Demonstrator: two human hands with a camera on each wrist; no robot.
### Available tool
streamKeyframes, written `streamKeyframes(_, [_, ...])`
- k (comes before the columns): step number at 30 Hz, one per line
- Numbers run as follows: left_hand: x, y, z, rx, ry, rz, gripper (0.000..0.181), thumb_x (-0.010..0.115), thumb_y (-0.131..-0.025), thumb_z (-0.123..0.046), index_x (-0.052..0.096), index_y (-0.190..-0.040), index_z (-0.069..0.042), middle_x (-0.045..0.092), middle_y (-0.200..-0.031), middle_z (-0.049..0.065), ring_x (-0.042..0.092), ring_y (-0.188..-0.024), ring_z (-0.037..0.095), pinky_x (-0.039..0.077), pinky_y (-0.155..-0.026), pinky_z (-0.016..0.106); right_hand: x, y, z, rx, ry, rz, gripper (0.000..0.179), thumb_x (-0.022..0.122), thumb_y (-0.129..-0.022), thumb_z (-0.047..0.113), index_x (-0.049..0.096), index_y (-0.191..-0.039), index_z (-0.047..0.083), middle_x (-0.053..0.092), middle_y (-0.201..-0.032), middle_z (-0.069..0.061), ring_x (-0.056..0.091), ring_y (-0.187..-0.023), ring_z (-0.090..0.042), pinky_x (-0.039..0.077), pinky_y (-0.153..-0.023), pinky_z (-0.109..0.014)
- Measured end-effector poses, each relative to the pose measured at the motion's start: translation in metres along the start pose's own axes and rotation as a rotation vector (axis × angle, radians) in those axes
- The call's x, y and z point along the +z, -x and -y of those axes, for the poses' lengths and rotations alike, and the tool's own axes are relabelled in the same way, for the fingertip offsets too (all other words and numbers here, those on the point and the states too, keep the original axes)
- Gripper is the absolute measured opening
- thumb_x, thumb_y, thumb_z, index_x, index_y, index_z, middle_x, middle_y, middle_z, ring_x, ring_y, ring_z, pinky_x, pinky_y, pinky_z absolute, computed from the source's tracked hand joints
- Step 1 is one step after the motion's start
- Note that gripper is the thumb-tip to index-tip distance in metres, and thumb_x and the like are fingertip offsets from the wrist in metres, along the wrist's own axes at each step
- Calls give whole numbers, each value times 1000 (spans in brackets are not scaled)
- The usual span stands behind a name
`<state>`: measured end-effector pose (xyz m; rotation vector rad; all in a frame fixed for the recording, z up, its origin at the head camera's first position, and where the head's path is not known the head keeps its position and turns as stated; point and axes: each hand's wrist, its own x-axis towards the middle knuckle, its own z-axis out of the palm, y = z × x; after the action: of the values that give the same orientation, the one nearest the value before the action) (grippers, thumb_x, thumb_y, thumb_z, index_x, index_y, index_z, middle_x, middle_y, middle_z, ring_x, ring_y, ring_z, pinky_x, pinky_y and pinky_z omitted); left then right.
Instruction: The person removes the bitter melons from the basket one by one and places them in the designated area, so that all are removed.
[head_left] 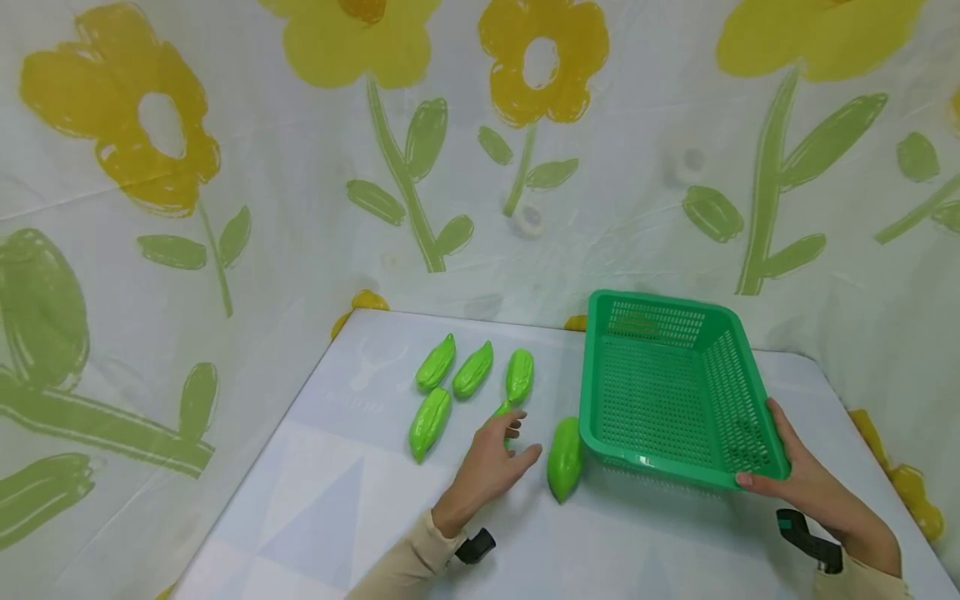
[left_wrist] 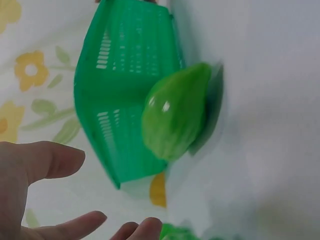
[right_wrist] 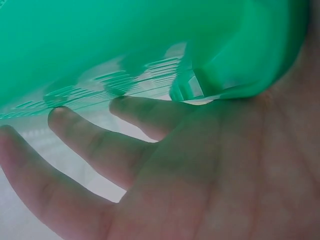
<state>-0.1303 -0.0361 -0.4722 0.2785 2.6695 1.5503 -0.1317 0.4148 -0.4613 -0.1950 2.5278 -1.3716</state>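
Observation:
My left hand (head_left: 491,458) hovers above the table with its thumb spread from loosely bent fingers, and nothing lies between them. Partly hidden under its fingertips is a shiny green ribbed fruit (head_left: 504,407); touch cannot be told. To the right of the hand, a larger green fruit (head_left: 565,460) lies beside the basket, and it also shows in the left wrist view (left_wrist: 175,112). My right hand (head_left: 817,483) grips the near right corner of a green plastic basket (head_left: 660,473), thumb at the front rim. In the right wrist view, its fingers (right_wrist: 95,150) spread along the basket's outside.
Several more green fruits lie in a loose group left of the basket, among them one (head_left: 430,425) at the near left and one (head_left: 520,375) at the back. A flower-print curtain (head_left: 300,167) hangs behind and beside the white table (head_left: 315,500).

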Motion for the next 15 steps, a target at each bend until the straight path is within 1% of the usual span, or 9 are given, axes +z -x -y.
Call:
streamKeyframes(4, [-12, -5, -3, 45, -10, -43, 54, 69, -97, -27, 57, -142, -1, 63, -132, 19, 65, -117, 31, 61, -93, 42, -3, 5, -1, -2, 16, -12, 115, 63, -99, 28, -36, -155, 35, -29, -165, -31, -10, -146, -62, 11, -106, -89])
streamKeyframes(7, [-23, -9, -4, 91, -36, -84, 52, 70, -96, -24, 57, -141, 0, 62, -134, 19, 64, -117, 34, 60, -95, 47, -3, 6, -2, -7, 38, -17, 114, 63, -99, 28, -36, -156, 32, -27, -165, -33, -4, -144, -64, 15, -105, -89])
streamKeyframes(8, [-27, -10, -5, 100, -39, -99, 52, 70, -96, -24, 58, -141, -1, 62, -136, 18, 63, -119, 34, 60, -96, 48, -4, 6, -2, -6, 45, -18, 114, 63, -99, 28, -36, -156, 32, -27, -165, -33, -3, -143, -64, 16, -105, -89])
streamKeyframes(9, [-31, -12, -6, 113, -47, -114, 52, 71, -96, -23, 58, -141, -2, 61, -137, 18, 62, -120, 35, 59, -97, 50, -5, 6, -2, -4, 47, -21, 115, 63, -99, 28, -36, -156, 32, -27, -165, -33, -4, -144, -64, 15, -105, -89])
streamKeyframes(11, [-40, -15, -8, 138, -59, -149, 51, 72, -95, -22, 59, -140, -3, 61, -138, 17, 61, -121, 36, 57, -99, 53, -6, 8, -1, -12, 43, -39, 114, 63, -100, 27, -36, -156, 31, -29, -166, -29, -9, -148, -62, 9, -108, -89])
streamKeyframes(12, [-44, -17, -10, 149, -70, -168, 50, 72, -95, -22, 59, -140, -4, 61, -137, 17, 61, -121, 35, 56, -99, 54, -7, 10, 0, -27, 47, -58, 113, 63, -101, 25, -35, -157, 31, -30, -166, -26, -13, -150, -61, 8, -119, -80])
streamKeyframes(13, [-49, -18, -12, 159, -85, -183, 50, 72, -95, -23, 60, -139, -4, 61, -137, 17, 61, -122, 34, 56, -100, 54, -8, 11, 1, -41, 62, -89, 112, 63, -101, 25, -33, -158, 31, -29, -167, -23, -15, -151, -59, 6, -129, -65])
streamKeyframes(15, [-58, -21, -17, 176, -115, -214, 49, 72, -95, -24, 61, -139, -5, 60, -138, 17, 60, -126, 34, 54, -105, 54, -8, 16, 10, -67, 105, -192, 108, 64, -102, 24, -26, -161, 28, -25, -170, -20, -16, -152, -57, -2, -131, -53])
